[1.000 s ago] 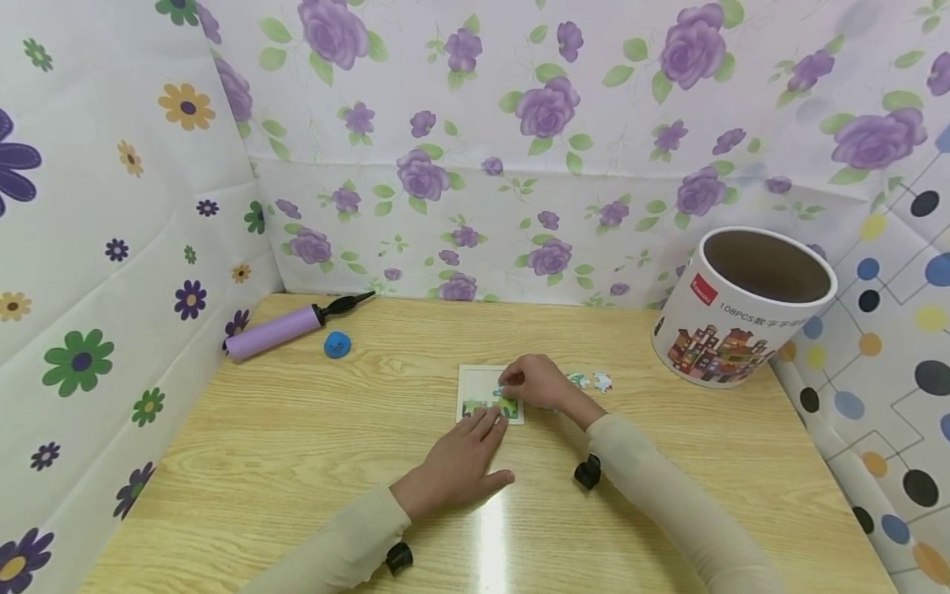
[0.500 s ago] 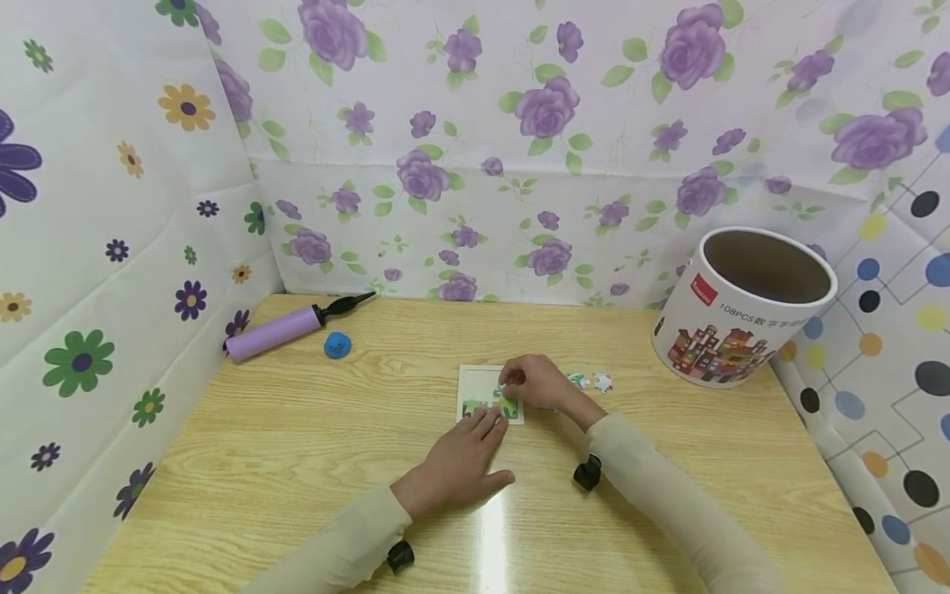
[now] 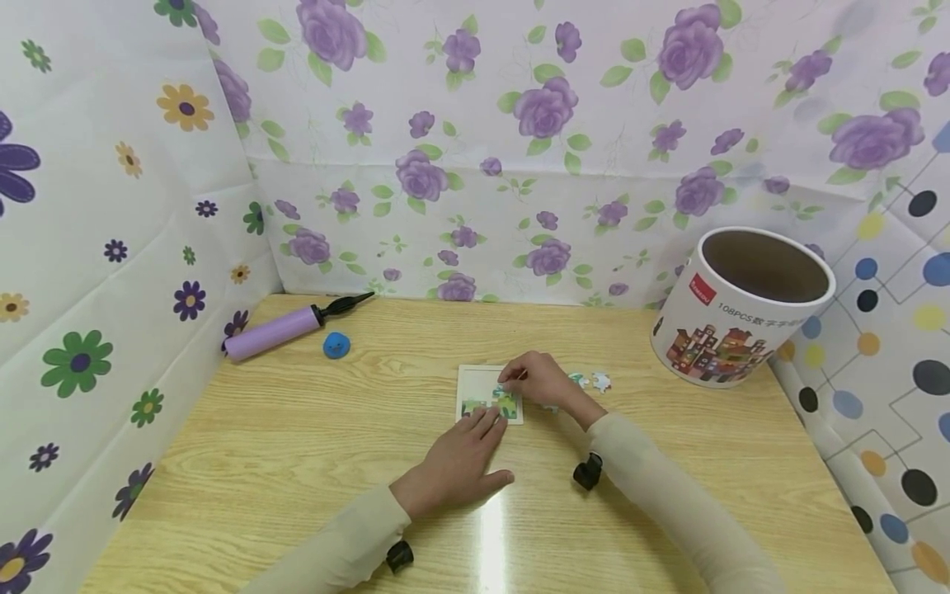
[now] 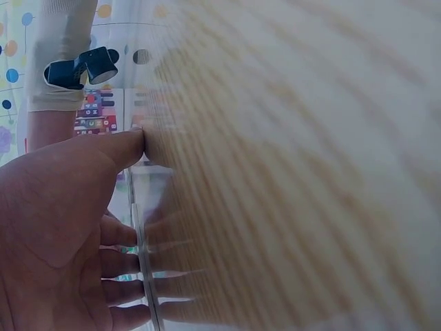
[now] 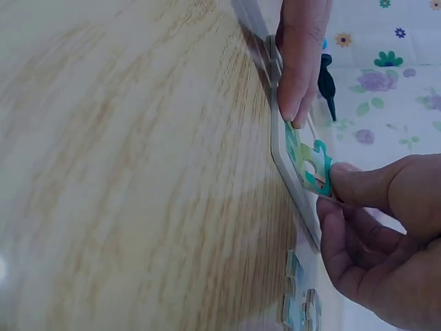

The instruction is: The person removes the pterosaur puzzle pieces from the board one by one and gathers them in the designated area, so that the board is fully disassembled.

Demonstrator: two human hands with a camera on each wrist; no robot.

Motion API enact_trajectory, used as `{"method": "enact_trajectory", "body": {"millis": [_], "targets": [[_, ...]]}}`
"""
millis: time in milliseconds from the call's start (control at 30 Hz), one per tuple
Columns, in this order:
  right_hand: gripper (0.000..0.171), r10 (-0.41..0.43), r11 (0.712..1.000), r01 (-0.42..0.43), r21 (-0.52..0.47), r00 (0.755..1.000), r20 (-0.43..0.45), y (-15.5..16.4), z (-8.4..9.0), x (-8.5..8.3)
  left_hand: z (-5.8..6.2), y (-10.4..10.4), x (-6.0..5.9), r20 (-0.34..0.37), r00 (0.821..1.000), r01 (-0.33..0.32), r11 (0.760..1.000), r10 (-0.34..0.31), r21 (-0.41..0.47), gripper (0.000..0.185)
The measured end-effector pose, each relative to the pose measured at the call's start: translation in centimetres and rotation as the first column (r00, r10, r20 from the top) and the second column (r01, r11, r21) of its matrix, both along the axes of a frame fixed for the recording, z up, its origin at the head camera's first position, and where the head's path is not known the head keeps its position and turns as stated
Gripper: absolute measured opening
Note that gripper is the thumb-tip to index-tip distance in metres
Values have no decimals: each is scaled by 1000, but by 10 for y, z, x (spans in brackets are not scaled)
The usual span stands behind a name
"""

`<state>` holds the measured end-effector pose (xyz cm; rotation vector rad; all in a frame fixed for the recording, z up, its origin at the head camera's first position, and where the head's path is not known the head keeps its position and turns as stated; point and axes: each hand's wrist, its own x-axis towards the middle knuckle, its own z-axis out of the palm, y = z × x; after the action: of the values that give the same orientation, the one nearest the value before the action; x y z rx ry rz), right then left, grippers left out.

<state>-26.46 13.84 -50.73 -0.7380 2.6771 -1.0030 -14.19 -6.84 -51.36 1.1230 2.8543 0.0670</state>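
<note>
**Piece held over the board, fitting under way**

Step in hand, as judged: seating one puzzle piece into the small board [image 3: 486, 392]. The right hand [image 3: 538, 381] pinched a green-and-white piece [image 5: 317, 165] between thumb and fingertip, other fingers curled under. The piece stood tilted, its lower edge at or just above the board's right side; actual contact could not be told. The left hand [image 3: 456, 466] lay flat on the table [image 3: 297, 462], fingers straight, their tips pressing the board's near edge and holding nothing. The board sat mid-table, slightly right of centre, with some green pieces already laid along its near edge.

Next move, as judged: the piece would need to be turned flat, its tabs lined up with the neighbours, then pressed down while the left fingers kept the board from sliding. A skewed tab could lift the pieces already in.

Count:
- Boards: one.
- Pieces in hand: one.
- Loose pieces [image 3: 591, 381] on the table, just right of the right hand: about two showed in the head view; the wrist view suggested two or three, too blurred to settle.
- Tubs [image 3: 742, 309]: one, open, at far right.
- Pumps [image 3: 285, 326]: one, purple, far left.
- Blue blobs [image 3: 336, 345]: one, just beside the pump.
- Hands: two, each with a dark wrist camera.
</note>
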Motion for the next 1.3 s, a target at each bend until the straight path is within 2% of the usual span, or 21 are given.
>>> {"method": "enact_trajectory", "body": {"millis": [367,533,833,1067,1300], "targets": [[12,-35,999,36,-21,999,22,12,7,1,-3,0,-1,-7,1000,6,1000,-6,15,82],[15,-35,999,35,-17,999,24,31,13,3,-3,0,-1,-10,1000,3,1000,-3,3,83],[11,-74,997,73,-12,997,-29,70,22,15,-3,0,-1,6,1000,-6,1000,7,-15,83],[11,-124,992,125,8,991,-50,101,22,24,0,0,0,-23,1000,11,1000,-11,-12,82],[10,-170,984,173,39,984,-57,125,18,30,-1,1,-1,-18,1000,7,1000,-8,-7,82]]}}
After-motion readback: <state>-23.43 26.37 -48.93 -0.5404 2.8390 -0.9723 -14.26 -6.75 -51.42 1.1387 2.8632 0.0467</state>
